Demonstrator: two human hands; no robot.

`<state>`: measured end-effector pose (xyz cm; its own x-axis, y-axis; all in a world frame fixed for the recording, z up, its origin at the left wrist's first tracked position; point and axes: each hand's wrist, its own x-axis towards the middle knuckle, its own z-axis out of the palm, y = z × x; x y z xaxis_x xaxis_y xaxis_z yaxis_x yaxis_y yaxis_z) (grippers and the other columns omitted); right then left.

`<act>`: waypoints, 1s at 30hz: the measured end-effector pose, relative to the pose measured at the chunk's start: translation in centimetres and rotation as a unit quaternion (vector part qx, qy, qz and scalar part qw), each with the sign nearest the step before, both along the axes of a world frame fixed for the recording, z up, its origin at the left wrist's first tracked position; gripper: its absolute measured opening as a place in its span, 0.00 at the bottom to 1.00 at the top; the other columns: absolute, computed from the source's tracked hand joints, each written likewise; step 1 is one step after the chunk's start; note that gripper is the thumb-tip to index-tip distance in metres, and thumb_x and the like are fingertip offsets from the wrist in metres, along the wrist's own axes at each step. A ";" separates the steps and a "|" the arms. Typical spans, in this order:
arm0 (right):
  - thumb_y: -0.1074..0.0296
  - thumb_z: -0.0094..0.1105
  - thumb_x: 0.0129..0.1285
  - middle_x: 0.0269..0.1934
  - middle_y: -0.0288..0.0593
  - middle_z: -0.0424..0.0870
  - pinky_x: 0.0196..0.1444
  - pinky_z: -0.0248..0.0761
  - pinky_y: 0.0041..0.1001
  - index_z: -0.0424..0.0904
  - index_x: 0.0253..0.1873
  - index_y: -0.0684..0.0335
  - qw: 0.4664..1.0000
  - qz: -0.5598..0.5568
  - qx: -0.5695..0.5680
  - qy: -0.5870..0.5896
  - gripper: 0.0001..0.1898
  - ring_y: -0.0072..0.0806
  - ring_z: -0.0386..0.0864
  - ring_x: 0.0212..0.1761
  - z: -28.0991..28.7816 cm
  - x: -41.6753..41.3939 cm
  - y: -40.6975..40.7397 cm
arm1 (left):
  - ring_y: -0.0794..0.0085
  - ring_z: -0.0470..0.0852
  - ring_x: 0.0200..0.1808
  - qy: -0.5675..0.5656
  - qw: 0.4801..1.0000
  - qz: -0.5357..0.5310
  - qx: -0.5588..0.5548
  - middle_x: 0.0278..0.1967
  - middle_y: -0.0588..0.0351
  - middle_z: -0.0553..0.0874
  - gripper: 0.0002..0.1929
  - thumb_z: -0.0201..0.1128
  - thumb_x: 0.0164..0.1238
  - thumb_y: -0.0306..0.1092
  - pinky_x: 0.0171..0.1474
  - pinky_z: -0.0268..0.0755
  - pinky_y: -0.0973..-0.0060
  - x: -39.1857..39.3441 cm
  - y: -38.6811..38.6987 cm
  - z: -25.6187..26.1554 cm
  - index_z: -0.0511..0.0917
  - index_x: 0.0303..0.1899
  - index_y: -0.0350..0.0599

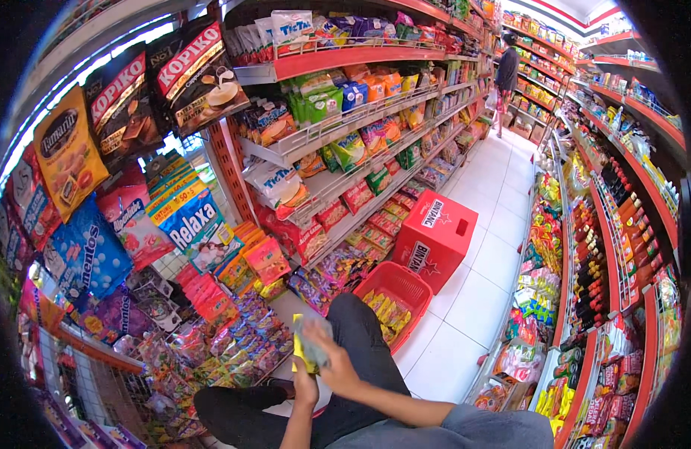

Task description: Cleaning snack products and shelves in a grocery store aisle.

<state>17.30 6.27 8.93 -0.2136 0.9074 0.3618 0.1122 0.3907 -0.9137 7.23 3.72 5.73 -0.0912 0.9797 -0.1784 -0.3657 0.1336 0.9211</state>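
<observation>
My left hand (305,381) grips a small yellow snack packet (298,348) upright in front of my bent knees. Pressed against the packet's face is a grey cloth (316,339), held in my right hand (339,362); the cloth and fingers are blurred. Just beyond my knee, a red plastic basket (421,292) holds several similar yellow packets (387,314). To the left of my hands, many small colourful sachets (255,331) lie on the bottom shelf.
A red Bintang carton (438,238) stands on the white tiled floor (463,337) behind the basket. Stocked shelves (357,62) line the left, with hanging candy bags (194,224). Bottles and packets fill the right shelves (604,224). A person (507,73) stands far down the aisle.
</observation>
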 end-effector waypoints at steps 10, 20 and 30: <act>0.84 0.41 0.44 0.69 0.51 0.59 0.74 0.33 0.39 0.61 0.68 0.62 0.997 0.069 -0.027 0.023 0.38 0.44 0.45 0.75 2.4 -1.2 -2.1 | 0.68 0.71 0.57 0.038 0.997 0.051 0.038 0.56 0.50 0.73 0.35 0.27 0.75 0.58 0.60 0.61 0.70 -1.4 0.2 -0.7 0.61 0.64 0.36; 0.72 0.50 0.66 0.49 0.46 0.79 0.47 0.76 0.34 0.70 0.58 0.64 0.794 0.107 -0.437 0.409 0.16 0.34 0.80 0.47 -1.4 5.3 6.5 | 0.70 0.79 0.46 -0.016 0.999 -0.014 0.031 0.49 0.52 0.79 0.32 0.40 0.73 0.57 0.49 0.69 0.74 -1.4 -0.3 4.1 0.68 0.61 0.36; 0.85 0.47 0.55 0.61 0.44 0.72 0.68 0.55 0.26 0.66 0.63 0.68 0.929 0.101 -0.317 0.158 0.27 0.30 0.69 0.63 -1.4 0.5 -2.0 | 0.69 0.75 0.43 0.454 0.868 0.151 0.131 0.41 0.54 0.77 0.08 0.55 0.68 0.28 0.48 0.68 0.73 -3.8 1.6 -0.3 0.73 0.47 0.41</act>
